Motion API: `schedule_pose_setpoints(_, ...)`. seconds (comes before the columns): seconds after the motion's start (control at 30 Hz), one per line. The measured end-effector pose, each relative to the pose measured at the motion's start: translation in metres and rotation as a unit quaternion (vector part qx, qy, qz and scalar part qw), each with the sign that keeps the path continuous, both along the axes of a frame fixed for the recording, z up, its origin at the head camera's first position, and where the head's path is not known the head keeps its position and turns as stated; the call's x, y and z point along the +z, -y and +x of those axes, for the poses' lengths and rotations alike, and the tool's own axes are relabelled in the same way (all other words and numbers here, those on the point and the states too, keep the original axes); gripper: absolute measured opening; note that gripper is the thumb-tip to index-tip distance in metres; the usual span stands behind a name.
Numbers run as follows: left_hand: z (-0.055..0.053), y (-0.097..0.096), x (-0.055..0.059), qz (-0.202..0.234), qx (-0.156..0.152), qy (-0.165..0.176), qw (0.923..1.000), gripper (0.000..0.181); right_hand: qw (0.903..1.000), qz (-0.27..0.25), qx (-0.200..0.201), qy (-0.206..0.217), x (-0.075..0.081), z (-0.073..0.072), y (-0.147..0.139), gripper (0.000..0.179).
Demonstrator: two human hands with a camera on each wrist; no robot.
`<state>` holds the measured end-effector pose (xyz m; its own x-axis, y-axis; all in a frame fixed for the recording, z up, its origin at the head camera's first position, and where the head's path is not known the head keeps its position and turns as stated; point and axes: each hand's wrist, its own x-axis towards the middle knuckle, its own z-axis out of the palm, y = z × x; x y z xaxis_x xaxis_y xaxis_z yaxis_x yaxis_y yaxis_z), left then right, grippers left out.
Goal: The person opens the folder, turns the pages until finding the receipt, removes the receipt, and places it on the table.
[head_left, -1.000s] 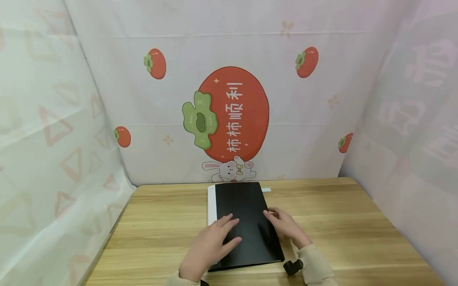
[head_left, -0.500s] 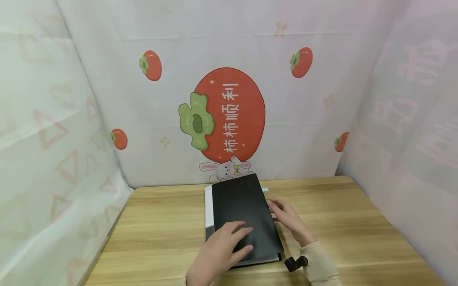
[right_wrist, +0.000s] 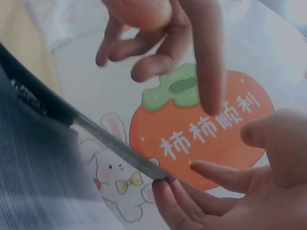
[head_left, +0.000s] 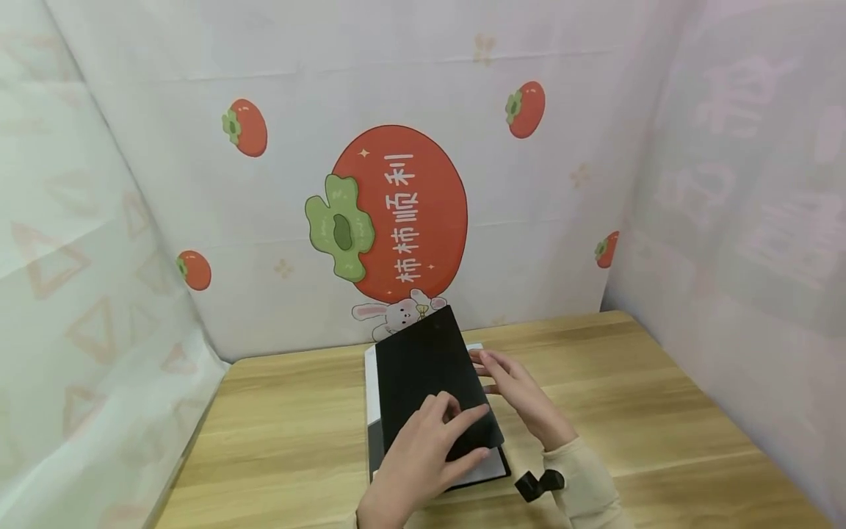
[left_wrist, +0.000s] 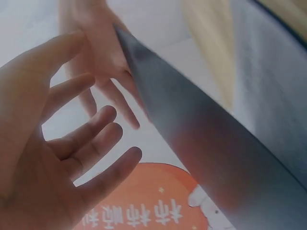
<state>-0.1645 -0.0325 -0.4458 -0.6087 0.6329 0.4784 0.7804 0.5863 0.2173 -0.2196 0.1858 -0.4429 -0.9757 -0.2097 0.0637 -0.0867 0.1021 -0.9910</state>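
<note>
A black folder (head_left: pixel 419 371) with a white strip (head_left: pixel 372 389) along its spine lies on the table, its front cover raised and tilted. White pages (head_left: pixel 485 468) show beneath it at the near end. At the cover's right edge is my right hand (head_left: pixel 522 397); in the right wrist view, its fingertips (right_wrist: pixel 165 191) touch the cover's edge from below while the thumb stays apart. My left hand (head_left: pixel 423 452) hovers over the cover's near part, fingers loosely bent, and the left wrist view shows nothing between them. Inside the folder sits a metallic clip part (right_wrist: pixel 29 98).
The wooden table (head_left: pixel 284 419) extends on both sides of the folder. White fabric walls with persimmon prints (head_left: pixel 396 213) enclose the back and sides. A small white tab (head_left: pixel 474 346) sticks out past the folder's far right edge.
The folder's cover has risen from lying flat to a tilt, uncovering pages. My right hand has moved up with its edge. My left hand has shifted right and lifted off the cover.
</note>
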Motion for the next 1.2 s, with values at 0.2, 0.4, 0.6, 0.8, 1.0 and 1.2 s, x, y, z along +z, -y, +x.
schedule_pose_setpoints(0.2,0.001,-0.01,0.01,0.008,-0.013,-0.039,0.9991,0.052,0.9938,-0.087,0.068,0.014,0.001,-0.001,0.0,0.061)
schedule_pose_setpoints(0.4,-0.002,-0.01,0.015,0.004,-0.011,-0.055,0.9984,0.047,0.9706,-0.188,0.149,0.019,0.008,0.0,-0.001,0.062)
schedule_pose_setpoints(0.6,-0.006,-0.005,0.019,0.013,-0.001,-0.051,0.9986,0.031,0.9513,-0.243,0.19,0.015,0.013,0.001,-0.001,0.064)
schedule_pose_setpoints(0.8,-0.008,0.003,0.024,0.029,-0.01,-0.004,0.9995,0.028,0.9522,-0.227,0.204,0.0,0.011,-0.001,-0.003,0.063)
schedule_pose_setpoints(1.0,-0.009,0.014,0.03,0.051,-0.023,0.04,0.9976,0.027,0.9773,-0.162,0.135,0.015,-0.002,-0.007,-0.007,0.065)
schedule_pose_setpoints(1.2,-0.014,0.023,0.032,0.114,-0.075,0.102,0.9853,0.027,0.9989,-0.02,0.009,0.04,-0.026,-0.014,-0.005,0.059)
